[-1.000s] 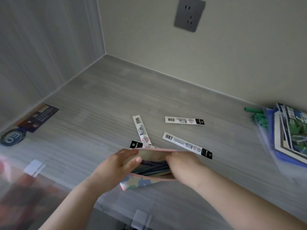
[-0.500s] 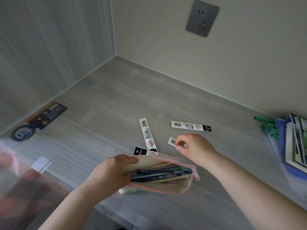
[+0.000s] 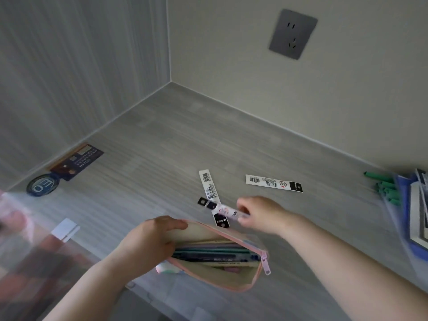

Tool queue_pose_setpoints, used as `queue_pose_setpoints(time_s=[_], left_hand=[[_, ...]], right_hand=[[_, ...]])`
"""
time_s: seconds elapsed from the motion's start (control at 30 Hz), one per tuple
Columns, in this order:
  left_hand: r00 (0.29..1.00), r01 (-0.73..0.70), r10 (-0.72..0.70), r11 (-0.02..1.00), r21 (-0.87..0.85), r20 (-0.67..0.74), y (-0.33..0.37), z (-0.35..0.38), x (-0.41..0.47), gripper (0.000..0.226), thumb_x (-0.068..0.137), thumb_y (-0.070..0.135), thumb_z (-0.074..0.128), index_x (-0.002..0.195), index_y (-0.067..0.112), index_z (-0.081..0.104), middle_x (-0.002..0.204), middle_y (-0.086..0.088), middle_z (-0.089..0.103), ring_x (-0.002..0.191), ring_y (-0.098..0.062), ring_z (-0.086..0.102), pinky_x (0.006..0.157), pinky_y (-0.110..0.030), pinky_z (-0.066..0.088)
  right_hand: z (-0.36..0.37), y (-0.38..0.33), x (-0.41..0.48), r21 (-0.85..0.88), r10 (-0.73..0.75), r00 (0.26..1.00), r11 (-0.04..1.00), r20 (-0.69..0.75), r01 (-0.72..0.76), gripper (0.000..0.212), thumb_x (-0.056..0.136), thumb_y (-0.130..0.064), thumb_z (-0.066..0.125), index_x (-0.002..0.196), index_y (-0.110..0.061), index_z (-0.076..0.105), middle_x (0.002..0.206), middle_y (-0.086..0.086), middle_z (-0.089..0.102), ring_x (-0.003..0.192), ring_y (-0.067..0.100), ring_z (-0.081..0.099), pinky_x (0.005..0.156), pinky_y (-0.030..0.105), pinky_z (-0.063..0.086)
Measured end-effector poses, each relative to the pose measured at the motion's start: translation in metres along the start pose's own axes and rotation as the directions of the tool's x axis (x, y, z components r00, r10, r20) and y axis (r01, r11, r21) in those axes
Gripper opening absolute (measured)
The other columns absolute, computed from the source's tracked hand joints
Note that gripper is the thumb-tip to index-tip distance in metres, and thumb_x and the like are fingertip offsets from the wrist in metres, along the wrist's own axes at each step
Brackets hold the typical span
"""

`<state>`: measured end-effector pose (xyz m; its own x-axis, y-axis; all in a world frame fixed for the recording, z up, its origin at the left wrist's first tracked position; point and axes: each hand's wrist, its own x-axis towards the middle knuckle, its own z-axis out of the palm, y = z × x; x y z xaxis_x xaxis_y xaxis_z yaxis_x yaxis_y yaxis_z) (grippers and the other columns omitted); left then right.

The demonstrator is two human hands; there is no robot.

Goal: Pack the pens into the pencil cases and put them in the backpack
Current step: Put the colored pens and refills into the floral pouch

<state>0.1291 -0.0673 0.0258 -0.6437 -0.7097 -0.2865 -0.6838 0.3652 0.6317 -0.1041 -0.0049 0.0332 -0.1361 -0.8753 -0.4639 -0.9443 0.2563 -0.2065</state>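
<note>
My left hand (image 3: 148, 244) grips the left end of a pink-edged pencil case (image 3: 228, 278) and holds its zipped mouth wide; several pens (image 3: 213, 252) lie inside. Just above the case my right hand (image 3: 259, 216) pinches a white packaged pen refill (image 3: 225, 210), lifted off the grey desk (image 3: 162, 158) and blurred. Two more refill packets remain on the desk: one (image 3: 207, 188) lies lengthwise near the held one, another (image 3: 273, 184) lies crosswise farther right. No backpack is in view.
Green pens (image 3: 386, 188) and a stack of books in a blue folder (image 3: 414, 216) sit at the right edge. A dark card (image 3: 76, 161) and a round blue badge (image 3: 41, 186) lie at the left wall. A clear plastic box (image 3: 34, 251) stands at lower left.
My right hand left the case mouth, reached to a refill packet on the desk, pinched it and has lifted it toward the case. My left hand keeps holding the case.
</note>
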Motion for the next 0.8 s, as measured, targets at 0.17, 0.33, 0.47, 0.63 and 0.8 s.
queue_pose_setpoints(time_s=[0.17, 0.33, 0.47, 0.63, 0.8], left_hand=[[1.0, -0.013, 0.013, 0.999, -0.032, 0.0, -0.001, -0.001, 0.003, 0.045, 0.078, 0.0, 0.052, 0.114, 0.026, 0.055, 0.117, 0.005, 0.057, 0.107, -0.016, 0.053, 0.087, -0.023, 0.043], [0.999, -0.031, 0.031, 0.998, -0.054, -0.014, -0.008, 0.001, 0.001, 0.043, 0.077, -0.001, 0.052, 0.11, 0.026, 0.058, 0.104, 0.012, 0.054, 0.098, -0.011, 0.054, 0.075, -0.008, 0.039], [1.0, -0.019, 0.018, 0.998, -0.061, -0.024, -0.011, -0.001, 0.001, 0.042, 0.078, -0.001, 0.052, 0.111, 0.025, 0.057, 0.104, 0.01, 0.056, 0.1, -0.014, 0.056, 0.081, -0.015, 0.04], [0.999, -0.02, 0.017, 0.997, -0.077, -0.048, -0.01, -0.001, 0.006, 0.042, 0.077, 0.0, 0.053, 0.111, 0.024, 0.057, 0.099, 0.012, 0.051, 0.101, -0.013, 0.055, 0.072, -0.01, 0.033], [0.998, -0.013, 0.006, 0.993, -0.118, -0.059, -0.011, 0.001, 0.004, 0.041, 0.076, -0.004, 0.054, 0.107, 0.022, 0.061, 0.097, 0.011, 0.055, 0.095, -0.015, 0.056, 0.071, -0.011, 0.037]], right_hand=[[-0.033, 0.017, 0.007, -0.276, -0.135, 0.962, 0.959, -0.239, 0.066, 0.023, 0.082, 0.001, 0.047, 0.099, -0.012, 0.055, 0.107, 0.011, 0.059, 0.087, 0.03, 0.057, 0.062, 0.028, 0.026], [-0.018, -0.004, 0.047, -0.475, -0.308, 0.949, 0.846, -0.063, 0.243, 0.044, 0.081, 0.003, 0.049, 0.123, -0.011, 0.047, 0.133, 0.012, 0.042, 0.106, 0.03, 0.055, 0.081, 0.035, 0.037], [-0.007, -0.016, 0.067, -0.5, -0.336, 0.94, 0.805, 0.061, 0.32, 0.059, 0.083, 0.002, 0.052, 0.136, -0.017, 0.033, 0.151, 0.012, 0.02, 0.117, 0.033, 0.049, 0.09, 0.041, 0.04], [-0.007, -0.024, 0.078, -0.505, -0.318, 0.947, 0.812, 0.035, 0.292, 0.045, 0.083, -0.002, 0.052, 0.126, -0.011, 0.041, 0.137, 0.016, 0.034, 0.11, 0.034, 0.053, 0.072, 0.039, 0.042], [-0.007, -0.025, 0.079, -0.57, -0.33, 0.943, 0.766, 0.05, 0.298, 0.033, 0.083, -0.01, 0.057, 0.114, -0.006, 0.05, 0.125, 0.016, 0.044, 0.105, 0.033, 0.054, 0.066, 0.035, 0.033]])
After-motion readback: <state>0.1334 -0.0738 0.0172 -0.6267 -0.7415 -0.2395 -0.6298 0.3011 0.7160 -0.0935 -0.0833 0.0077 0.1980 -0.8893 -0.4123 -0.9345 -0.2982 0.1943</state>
